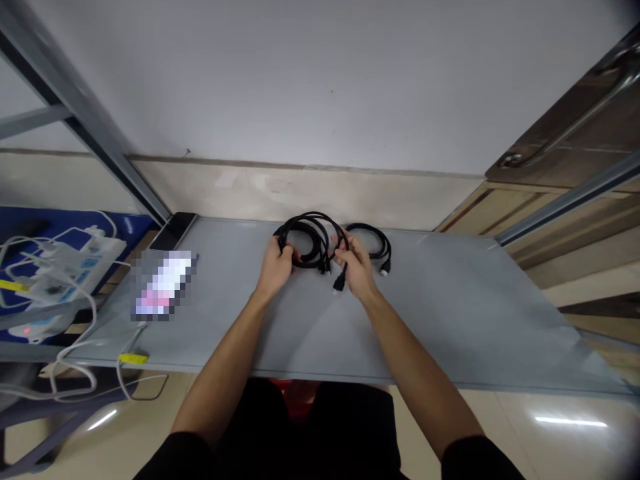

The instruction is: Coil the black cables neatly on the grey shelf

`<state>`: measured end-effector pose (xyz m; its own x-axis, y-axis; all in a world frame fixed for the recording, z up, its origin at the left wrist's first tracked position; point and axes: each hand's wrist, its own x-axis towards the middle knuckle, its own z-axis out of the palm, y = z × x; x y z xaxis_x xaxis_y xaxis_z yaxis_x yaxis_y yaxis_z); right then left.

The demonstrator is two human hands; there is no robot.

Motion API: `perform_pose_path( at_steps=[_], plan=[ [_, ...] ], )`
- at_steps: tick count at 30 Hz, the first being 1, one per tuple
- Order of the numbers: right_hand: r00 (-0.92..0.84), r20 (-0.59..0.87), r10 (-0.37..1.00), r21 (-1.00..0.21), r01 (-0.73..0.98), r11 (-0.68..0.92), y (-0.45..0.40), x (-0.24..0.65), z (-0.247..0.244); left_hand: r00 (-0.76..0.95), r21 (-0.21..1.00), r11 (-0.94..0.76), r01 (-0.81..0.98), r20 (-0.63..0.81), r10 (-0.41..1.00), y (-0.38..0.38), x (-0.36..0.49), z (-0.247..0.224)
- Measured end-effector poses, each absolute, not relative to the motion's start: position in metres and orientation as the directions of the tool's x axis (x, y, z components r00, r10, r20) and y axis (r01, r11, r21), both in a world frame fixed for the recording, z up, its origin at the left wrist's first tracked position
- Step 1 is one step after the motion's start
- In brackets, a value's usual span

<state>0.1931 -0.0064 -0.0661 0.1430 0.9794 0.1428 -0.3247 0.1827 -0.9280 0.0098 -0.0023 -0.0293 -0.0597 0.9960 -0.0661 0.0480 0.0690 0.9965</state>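
A coiled black cable (314, 217) is held between my two hands over the grey shelf. My left hand (276, 265) has its thumb and fingers closed round the left side of the loops. On the right side, my right hand (357, 265) grips the cable with fingers pressed together. A black connector (339, 279) hangs beside my right fingers. Behind my right hand lies another coiled black cable (384, 241), its connector (385, 268) resting on the shelf. More loops and connector ends sit between my hands, partly overlapped.
The grey shelf (450, 320) has metal posts at both sides and a wall behind. At the left lie a dark phone (173, 231) and a blurred-out lit screen (165, 287). Further left, a white power strip (85, 273) with plugs and white cables stands on something blue.
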Motion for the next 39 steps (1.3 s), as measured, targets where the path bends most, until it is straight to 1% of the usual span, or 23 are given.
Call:
perform_pose_path(
  at_steps=[3,6,8,10,12,14,17,19,20,22,24,25,28,32,34,37,39],
  plan=[
    [0.190,0.055,0.980,-0.876,-0.462,0.139,-0.010,0.187,-0.061,0.118,0.996,0.045,-0.073,-0.036,0.992,-0.003,0.009,-0.031],
    [0.144,0.031,0.989,-0.860,-0.501,0.100,-0.012,0.193,-0.049,0.305,0.978,0.064,-0.198,0.000,0.952,-0.005,0.005,-0.029],
    [0.143,0.034,0.989,-0.851,-0.514,0.103,-0.012,0.202,-0.041,0.387,0.963,0.093,-0.252,0.012,0.922,-0.007,0.001,-0.025],
    [0.160,0.039,0.986,-0.852,-0.510,0.117,-0.011,0.212,-0.035,0.446,0.971,0.079,-0.226,0.031,0.895,-0.007,-0.003,-0.022],
    [0.160,0.040,0.986,-0.871,-0.478,0.113,-0.011,0.219,-0.033,0.474,0.991,0.009,-0.133,0.056,0.879,-0.007,-0.007,-0.020],
    [0.150,0.051,0.987,-0.897,-0.429,0.111,-0.011,0.224,-0.032,0.467,0.999,-0.042,-0.026,0.049,0.883,-0.006,-0.009,-0.021],
    [0.137,0.100,0.986,-0.930,-0.339,0.141,-0.011,0.228,-0.034,0.419,0.987,-0.058,0.151,-0.011,0.908,-0.005,-0.011,-0.025],
    [0.118,0.126,0.985,-0.945,-0.287,0.156,-0.011,0.228,-0.036,0.436,0.974,-0.066,0.217,-0.036,0.899,-0.006,-0.010,-0.027],
    [0.105,0.129,0.986,-0.951,-0.269,0.153,-0.012,0.227,-0.036,0.451,0.978,-0.059,0.201,-0.039,0.892,-0.007,-0.009,-0.027],
    [0.071,0.117,0.991,-0.961,-0.243,0.131,-0.013,0.224,-0.037,0.457,0.996,-0.008,0.088,-0.033,0.889,-0.009,-0.005,-0.027],
    [0.022,0.097,0.995,-0.971,-0.220,0.099,-0.016,0.218,-0.038,0.408,0.999,0.035,-0.031,-0.020,0.913,-0.011,0.001,-0.027],
    [-0.005,0.089,0.996,-0.974,-0.209,0.086,-0.017,0.215,-0.038,0.372,0.997,0.036,-0.063,-0.010,0.928,-0.011,0.003,-0.027],
    [-0.078,0.070,0.995,-0.981,-0.184,0.055,-0.021,0.207,-0.037,0.289,0.998,0.008,-0.055,0.008,0.957,-0.012,0.009,-0.027],
    [-0.121,0.048,0.992,-0.986,-0.162,0.029,-0.024,0.199,-0.040,0.239,1.000,0.013,0.004,-0.014,0.971,-0.011,0.011,-0.030],
    [-0.082,0.051,0.995,-0.986,-0.162,0.038,-0.023,0.195,-0.042,0.199,1.000,0.005,0.017,-0.009,0.980,-0.010,0.012,-0.032],
    [0.062,0.066,0.996,-0.979,-0.190,0.076,-0.019,0.190,-0.047,0.176,1.000,-0.014,-0.008,0.015,0.984,-0.010,0.013,-0.033],
    [0.125,0.044,0.991,-0.976,-0.208,0.069,-0.017,0.188,-0.048,0.178,0.999,-0.003,-0.039,0.010,0.984,-0.009,0.012,-0.032]
  ],
)
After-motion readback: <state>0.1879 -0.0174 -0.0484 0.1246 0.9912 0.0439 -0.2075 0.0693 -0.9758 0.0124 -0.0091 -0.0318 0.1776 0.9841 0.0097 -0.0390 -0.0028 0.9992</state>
